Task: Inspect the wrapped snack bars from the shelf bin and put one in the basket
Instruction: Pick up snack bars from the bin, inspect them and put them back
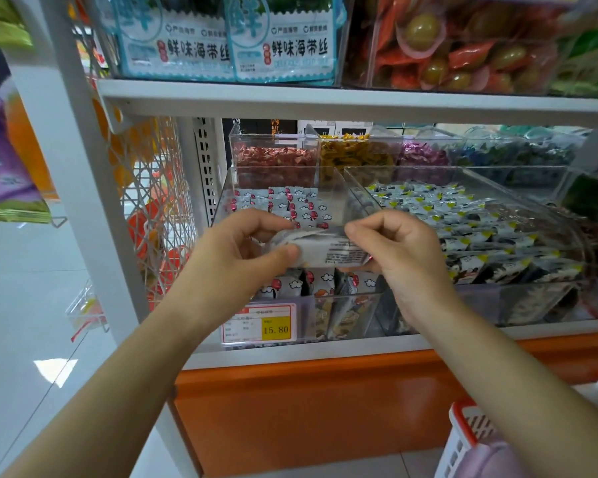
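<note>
A white wrapped snack bar (pixel 328 249) with small printed text facing me is held level in front of the shelf. My left hand (pixel 237 251) pinches its left end and my right hand (pixel 394 250) pinches its right end. Just behind and below it stands a clear shelf bin (pixel 228 182) packed with several more bars in white wrappers with red and cloud prints. The basket (pixel 463 439), white with a red rim, shows at the bottom right under my right forearm.
A second clear bin (pixel 497 232) of blue-and-yellow wrapped snacks sits to the right. Smaller bins of candies line the back. A price tag (pixel 259 322) reads 15.80. An upper shelf (pixel 325 98) overhangs, and a white wire rack (pixel 152 201) stands at left.
</note>
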`<state>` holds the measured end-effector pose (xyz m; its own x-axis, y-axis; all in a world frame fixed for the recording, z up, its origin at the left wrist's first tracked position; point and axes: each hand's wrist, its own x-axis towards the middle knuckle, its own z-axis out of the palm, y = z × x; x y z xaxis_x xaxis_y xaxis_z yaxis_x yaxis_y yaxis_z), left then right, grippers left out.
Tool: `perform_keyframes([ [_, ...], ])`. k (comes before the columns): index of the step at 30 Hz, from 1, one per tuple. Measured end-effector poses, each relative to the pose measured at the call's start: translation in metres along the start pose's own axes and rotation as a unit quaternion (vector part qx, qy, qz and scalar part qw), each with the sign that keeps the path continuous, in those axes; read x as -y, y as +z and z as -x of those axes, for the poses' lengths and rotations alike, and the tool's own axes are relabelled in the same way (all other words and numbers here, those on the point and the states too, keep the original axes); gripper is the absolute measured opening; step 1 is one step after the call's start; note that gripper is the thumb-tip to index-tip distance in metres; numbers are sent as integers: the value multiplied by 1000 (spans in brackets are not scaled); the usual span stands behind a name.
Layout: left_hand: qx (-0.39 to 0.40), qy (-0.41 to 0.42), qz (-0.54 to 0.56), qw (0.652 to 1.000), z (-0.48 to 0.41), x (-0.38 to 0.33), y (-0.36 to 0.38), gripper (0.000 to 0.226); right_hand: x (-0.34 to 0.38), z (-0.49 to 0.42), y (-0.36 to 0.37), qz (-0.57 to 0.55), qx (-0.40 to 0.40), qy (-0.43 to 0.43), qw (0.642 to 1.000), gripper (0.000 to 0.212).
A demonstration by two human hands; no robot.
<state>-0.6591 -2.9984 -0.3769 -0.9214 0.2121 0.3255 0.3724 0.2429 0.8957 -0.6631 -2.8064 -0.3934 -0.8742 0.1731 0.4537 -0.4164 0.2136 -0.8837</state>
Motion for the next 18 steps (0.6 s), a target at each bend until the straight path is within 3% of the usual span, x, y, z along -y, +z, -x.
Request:
perform_keyframes([
  [3,-10,-3,-32,999,1,2,4,13,4,3,3,65,3,-49,997,13],
  [7,-32,-13,-55,998,-1,0,2,21,7,7,7,92,27,-82,992,13],
  [18,-17,-3,-72,997,-4,2,-8,23,9,7,8,38,46,-43,997,14],
])
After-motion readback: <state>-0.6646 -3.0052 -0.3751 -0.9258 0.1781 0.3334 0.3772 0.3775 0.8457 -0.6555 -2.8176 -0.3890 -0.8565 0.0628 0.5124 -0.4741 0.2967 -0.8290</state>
